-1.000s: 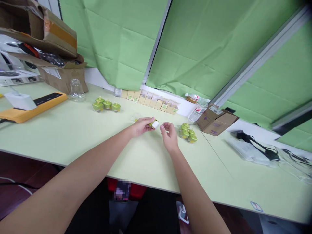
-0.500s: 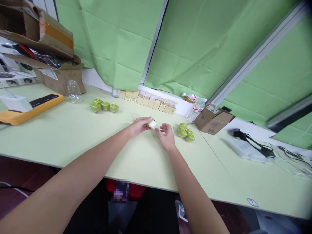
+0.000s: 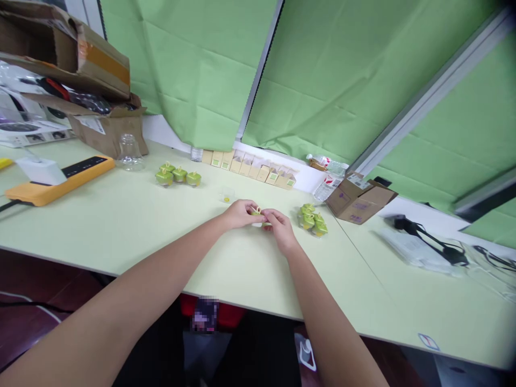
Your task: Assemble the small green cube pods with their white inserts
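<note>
Over the middle of the table (image 3: 226, 258), my left hand (image 3: 241, 214) is closed on a small green lid (image 3: 256, 213) with a yellow loop on top and something white beneath it. My right hand (image 3: 282, 230) pinches the lid's right side, so both hands meet on it. Fingers hide much of the lid. Beyond my left hand stands a small clear cup (image 3: 227, 195) with a yellow spot at its bottom. Several green-lidded cups (image 3: 179, 174) are grouped at the left, and another cluster of green-lidded cups (image 3: 308, 221) sits right of my right hand.
Small cardboard boxes (image 3: 246, 165) line the table's back edge. At the left are an orange power strip (image 3: 76, 180), a clear jar (image 3: 129, 155) and stacked cartons (image 3: 105, 64). Plastic bottles (image 3: 325, 186), a carton (image 3: 358, 201) and black cables (image 3: 431, 242) are at the right.
My right hand has moved in from beside the lid and now grips it together with my left. The lid has turned loop-up, its white part now below.
</note>
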A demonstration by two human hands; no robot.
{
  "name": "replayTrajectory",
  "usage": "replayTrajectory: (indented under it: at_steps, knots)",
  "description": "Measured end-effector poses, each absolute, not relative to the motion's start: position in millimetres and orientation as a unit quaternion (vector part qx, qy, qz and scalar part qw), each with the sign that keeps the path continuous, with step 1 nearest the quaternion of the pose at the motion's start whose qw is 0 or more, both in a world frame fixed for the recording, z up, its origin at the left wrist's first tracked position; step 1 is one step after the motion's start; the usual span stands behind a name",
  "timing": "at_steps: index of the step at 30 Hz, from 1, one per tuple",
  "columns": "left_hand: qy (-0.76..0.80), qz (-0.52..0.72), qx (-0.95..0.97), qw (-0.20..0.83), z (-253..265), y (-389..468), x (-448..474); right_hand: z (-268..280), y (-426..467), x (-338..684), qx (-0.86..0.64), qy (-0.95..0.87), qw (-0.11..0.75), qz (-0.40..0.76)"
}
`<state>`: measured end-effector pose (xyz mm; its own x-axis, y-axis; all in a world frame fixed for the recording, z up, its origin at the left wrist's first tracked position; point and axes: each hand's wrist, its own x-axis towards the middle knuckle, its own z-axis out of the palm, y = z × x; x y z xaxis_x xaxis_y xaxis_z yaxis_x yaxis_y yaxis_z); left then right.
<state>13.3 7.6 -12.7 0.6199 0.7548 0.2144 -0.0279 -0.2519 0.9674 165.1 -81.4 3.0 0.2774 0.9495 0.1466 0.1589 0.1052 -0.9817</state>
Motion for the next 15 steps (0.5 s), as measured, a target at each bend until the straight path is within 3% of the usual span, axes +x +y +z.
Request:
replayTrajectory:
  at_steps: [8,15]
  knots:
    - [0.227,0.338,0.773,0.487,-7,-3,8,6,-85,163,-0.549,-0.468,0.542,0.431]
    - [0.205,0.352,0.767,0.496,-3,-7,12,3,-82,166,-0.556,-0.452,0.598,0.358]
